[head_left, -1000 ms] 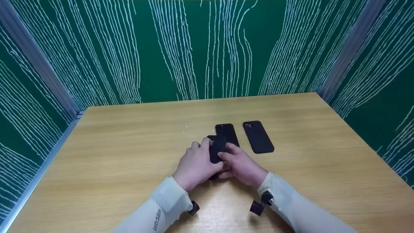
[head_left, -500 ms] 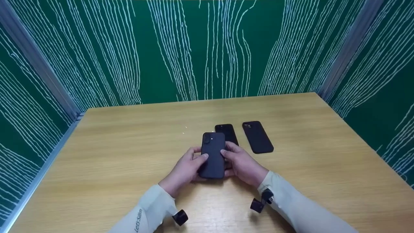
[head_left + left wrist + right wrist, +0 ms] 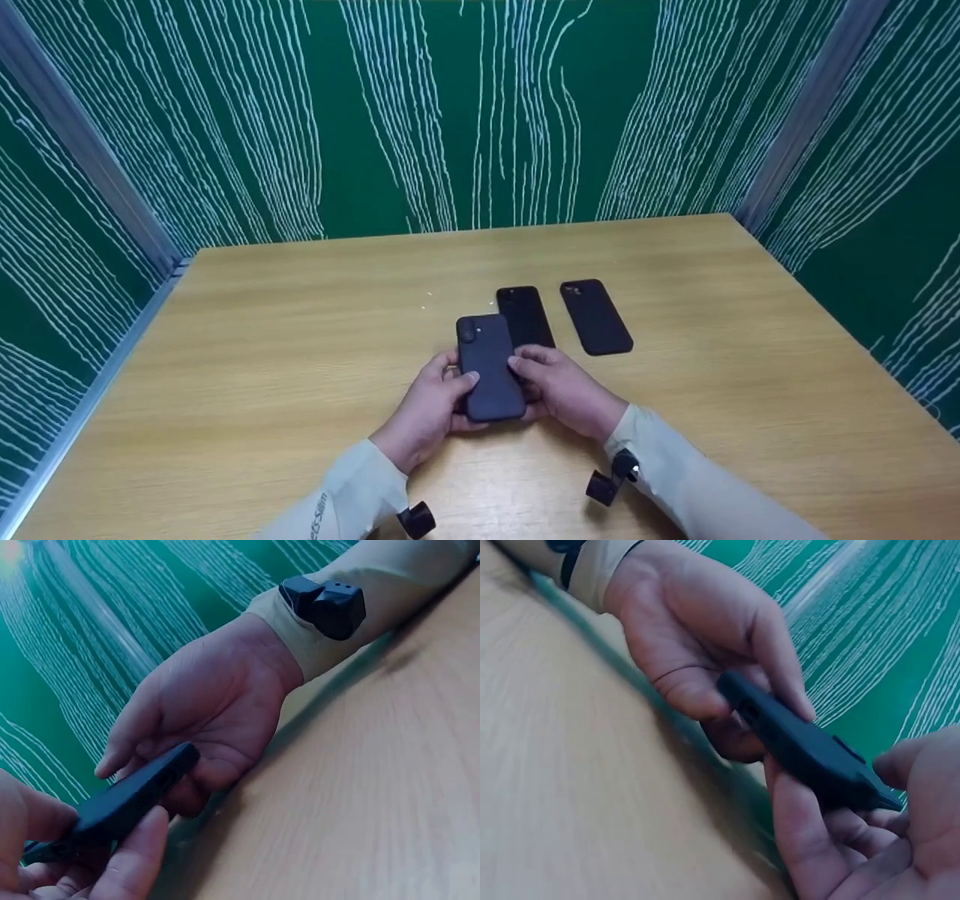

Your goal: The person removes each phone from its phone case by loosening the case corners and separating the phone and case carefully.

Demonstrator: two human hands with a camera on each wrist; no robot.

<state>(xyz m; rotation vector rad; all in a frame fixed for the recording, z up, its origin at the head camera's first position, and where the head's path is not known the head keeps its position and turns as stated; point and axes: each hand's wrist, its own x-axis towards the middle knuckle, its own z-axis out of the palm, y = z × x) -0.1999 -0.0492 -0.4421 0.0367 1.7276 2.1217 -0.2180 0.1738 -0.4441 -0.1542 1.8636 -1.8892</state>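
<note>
A dark phone in a matte case (image 3: 493, 375) is held above the table, its back and camera corner facing up in the head view. My left hand (image 3: 427, 409) grips its left side, thumb on the back and fingers underneath. On the opposite edge, my right hand (image 3: 574, 390) pinches the phone between thumb and fingers. Both wrist views show the phone (image 3: 131, 799) edge-on between the two hands, with its bottom cutout (image 3: 746, 711) showing. Just behind it lies a black phone (image 3: 527, 315), its lower end partly hidden by the held phone and right hand.
A matte black phone case (image 3: 598, 316) lies further right; whether it contains a phone I cannot tell. Tiny white specks (image 3: 423, 307) dot the wooden table (image 3: 300, 337). Green walls with white streaks (image 3: 465, 112) enclose the back and sides.
My left hand has gone from lying over the phone to holding its left side, uncovering the back. The phone has then shifted slightly left and nearer. My right hand keeps its hold.
</note>
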